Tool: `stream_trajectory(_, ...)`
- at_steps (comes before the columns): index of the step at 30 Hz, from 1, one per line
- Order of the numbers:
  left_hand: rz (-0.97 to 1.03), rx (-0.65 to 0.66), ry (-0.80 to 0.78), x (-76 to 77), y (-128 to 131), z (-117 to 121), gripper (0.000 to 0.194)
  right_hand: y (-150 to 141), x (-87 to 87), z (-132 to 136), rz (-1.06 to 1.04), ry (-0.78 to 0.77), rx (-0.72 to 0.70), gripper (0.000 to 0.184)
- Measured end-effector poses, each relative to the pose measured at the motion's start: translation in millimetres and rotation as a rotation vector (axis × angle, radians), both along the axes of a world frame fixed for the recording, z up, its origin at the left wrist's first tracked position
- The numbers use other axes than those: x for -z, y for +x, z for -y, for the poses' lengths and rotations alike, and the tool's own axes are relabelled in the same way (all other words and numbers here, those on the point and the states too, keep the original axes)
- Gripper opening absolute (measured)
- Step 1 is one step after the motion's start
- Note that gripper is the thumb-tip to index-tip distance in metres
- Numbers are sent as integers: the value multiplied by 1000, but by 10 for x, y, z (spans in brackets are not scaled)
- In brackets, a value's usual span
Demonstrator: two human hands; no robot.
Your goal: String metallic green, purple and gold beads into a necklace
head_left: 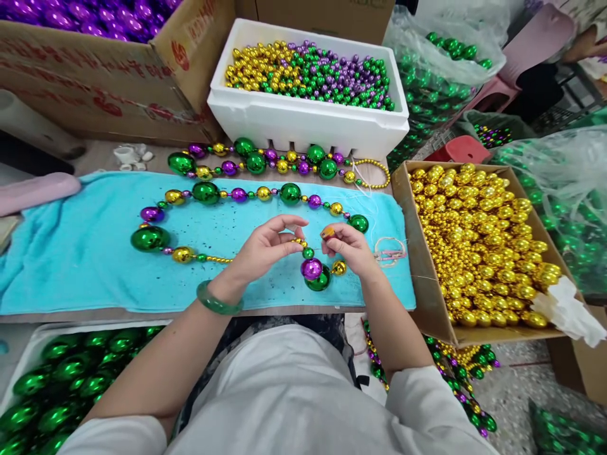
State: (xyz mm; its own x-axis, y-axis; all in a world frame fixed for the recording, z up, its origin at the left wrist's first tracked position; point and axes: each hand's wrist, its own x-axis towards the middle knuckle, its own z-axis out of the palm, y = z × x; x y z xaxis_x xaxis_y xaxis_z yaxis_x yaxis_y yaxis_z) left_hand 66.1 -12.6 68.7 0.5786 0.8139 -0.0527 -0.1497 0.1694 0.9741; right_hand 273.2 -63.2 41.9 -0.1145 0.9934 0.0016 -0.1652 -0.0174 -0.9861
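Beads, gold-coloured (300, 242), we are pinching in left hand (263, 248), right hand (351, 249) curled nearly closed beside those fingertips, hold unclear

I see speckled grey floor (515, 392) to the right of the worktable (95, 157), which shows wood-toned at its bare edges. Beyond the worktable's far right corner stands a pink plastic chair (540, 47), partly hidden. Pale, even light covers the worktable.
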Motion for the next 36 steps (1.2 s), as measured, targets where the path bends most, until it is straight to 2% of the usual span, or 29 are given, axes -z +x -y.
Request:
stream_trajectory(5,42,-1,-55,54,-3,-5,36,-72,34,-76,27,-13,22,55)
stream_trajectory(9,29,-28,-101,67,17,-11,38,-146,60,-142,74,-26,54,51)
stream_trajectory(14,15,-43,-119,56,35,-13,38,-163,61,-193,101,32,18,45)
stream_trajectory(19,14,-34,-126,56,47,-6,37,-155,45,-200,163,71,-32,48)
stream_trajectory(36,26,-13,-110,53,65,1,37,-154,18,-235,205,166,-50,48)
